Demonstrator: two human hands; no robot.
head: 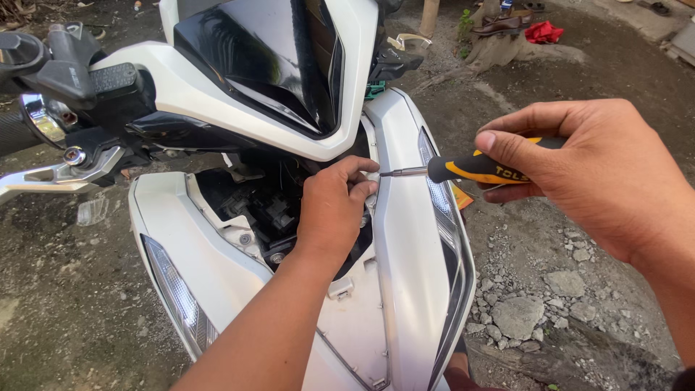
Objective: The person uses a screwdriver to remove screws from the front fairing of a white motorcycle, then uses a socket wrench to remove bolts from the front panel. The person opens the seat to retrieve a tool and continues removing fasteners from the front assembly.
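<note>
Two bare hands work at the front of a white scooter, seen from above w/ the rider-side view looking down over the nose. Left hand reaches into an opening in the front fairing, where a cover is off and dark inner parts show; its fingers curl against the edge of the right-side white panel, grip pressed together, though I cannot tell if it pinches anything small. Right hand holds a screwdriver w/ black and yellow handle, grip closed round the handle, thumb on top. Screwdriver lies nearly level, pointing left; its metal tip is just beside the left fingertips, at the panel edge. Whether tip touches a screw is too small to tell.

Above the opening sits the glossy black windscreen panel, framed in white. At far left: black handlebar w/ switch block, and a silver brake lever below it. Clear headlight lenses run along both sides of the nose.

Ground around is grey dirt w/ loose stones at lower right. Top right, well apart from the hands: a tree stump and a red cloth.
</note>
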